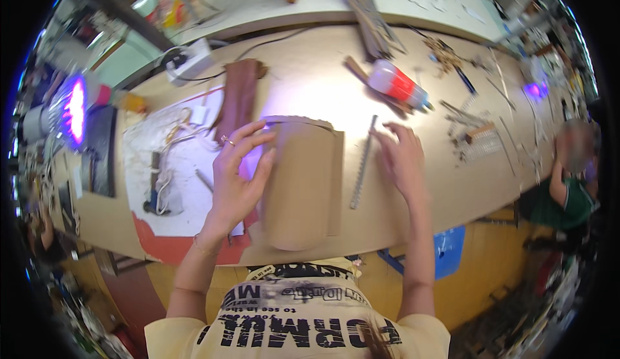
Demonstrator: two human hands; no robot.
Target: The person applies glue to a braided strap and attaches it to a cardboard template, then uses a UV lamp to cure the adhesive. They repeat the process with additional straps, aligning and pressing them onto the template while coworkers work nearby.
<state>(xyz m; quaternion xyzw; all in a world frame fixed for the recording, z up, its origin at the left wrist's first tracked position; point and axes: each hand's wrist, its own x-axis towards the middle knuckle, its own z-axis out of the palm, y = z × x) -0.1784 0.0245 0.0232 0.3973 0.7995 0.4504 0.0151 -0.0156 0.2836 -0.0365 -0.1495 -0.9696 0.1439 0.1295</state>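
A flat tan piece (298, 184) with a rounded near end lies before me, perhaps leather or card. Beneath it a second straight-edged piece (335, 191) shows along the right side. My left hand (240, 172) hovers at or touches the tan piece's left edge, thumb and fingers apart. To the right, a metal ruler (363, 165) rests slantwise on the table. My right hand (402, 157) is just beside its upper part with fingers bent and parted; whether a fingertip touches the ruler cannot be made out.
A red-and-white bottle (399, 84) lies on its side beyond the ruler. Folded brown leather (239, 97), a hammer (155, 191) and white cords are at left. A bright lamp (74, 110) stands far left. Small tools and chain pieces (478, 136) lie at right; another person (568, 178) sits beyond.
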